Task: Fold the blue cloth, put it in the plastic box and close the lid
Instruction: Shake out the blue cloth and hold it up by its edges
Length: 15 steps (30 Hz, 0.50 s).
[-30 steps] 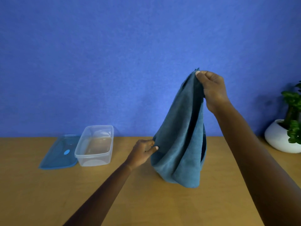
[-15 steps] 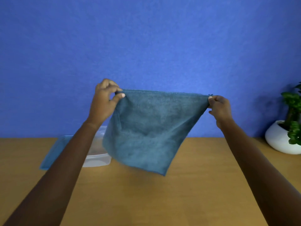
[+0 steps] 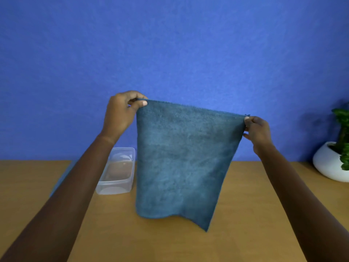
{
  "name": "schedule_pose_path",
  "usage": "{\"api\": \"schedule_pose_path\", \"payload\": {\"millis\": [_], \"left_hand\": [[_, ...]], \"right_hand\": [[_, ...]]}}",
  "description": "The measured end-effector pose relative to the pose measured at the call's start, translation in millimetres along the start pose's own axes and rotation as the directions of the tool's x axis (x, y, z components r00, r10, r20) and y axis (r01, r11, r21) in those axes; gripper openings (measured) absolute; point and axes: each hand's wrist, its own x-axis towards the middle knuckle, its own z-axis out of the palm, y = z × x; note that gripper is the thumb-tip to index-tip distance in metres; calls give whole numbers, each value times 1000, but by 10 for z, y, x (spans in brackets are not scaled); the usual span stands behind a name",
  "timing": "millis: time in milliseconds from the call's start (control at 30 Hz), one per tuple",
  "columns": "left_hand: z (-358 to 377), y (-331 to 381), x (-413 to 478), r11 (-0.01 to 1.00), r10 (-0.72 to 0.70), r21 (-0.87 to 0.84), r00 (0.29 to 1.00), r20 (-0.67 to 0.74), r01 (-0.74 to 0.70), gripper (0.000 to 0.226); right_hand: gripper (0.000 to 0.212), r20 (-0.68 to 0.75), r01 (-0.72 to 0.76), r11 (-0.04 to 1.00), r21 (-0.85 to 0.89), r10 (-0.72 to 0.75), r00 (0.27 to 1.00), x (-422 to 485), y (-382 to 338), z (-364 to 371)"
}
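Blue cloth (image 3: 181,157) now hangs flat at frame centre, no longer bunched — my left hand (image 3: 120,114) and right hand (image 3: 257,132) have fingers clamped on its top corners. Ready to fold; plastic box (image 3: 118,172) waits open, lower left on the tabletop (image 3: 245,233).

Blue cloth (image 3: 181,159) now hangs straighter, lower corners dropped

It looks like a plain room at home or a small staged corner, though which one is hard to say. A bare blue wall (image 3: 170,44) fills the upper frame. Below it runs a wooden table (image 3: 245,233). At the right edge a plant (image 3: 342,127) sits in a round white pot (image 3: 326,163).
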Motion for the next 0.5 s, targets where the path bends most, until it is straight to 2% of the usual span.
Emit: {"api": "schedule_pose_path", "payload": {"millis": [100, 200, 300, 400, 500], "left_hand": [[-1, -9, 29, 1000, -9, -29, 997, -78, 7, 17], [16, -33, 48, 996, -35, 78, 996, -86, 42, 26], [32, -98, 79, 980, -84, 177, 994, -74, 96, 19], [116, -193, 127, 973, -194, 122, 981, -10, 194, 15], [210, -334, 208, 946, -323, 22, 946, 39, 322, 17]], "right_hand": [[25, 1, 36, 999, -27, -36, 999, -3, -6, -42], [33, -8, 89, 993, -77, -90, 996, 20, -9, -68], [37, -6, 98, 990, -105, -100, 995, 60, -22, -74], [36, 15, 39, 993, -116, -38, 999, 125, -45, 5], [34, 67, -66, 997, 40, 63, 996, 191, -60, 140]]}}
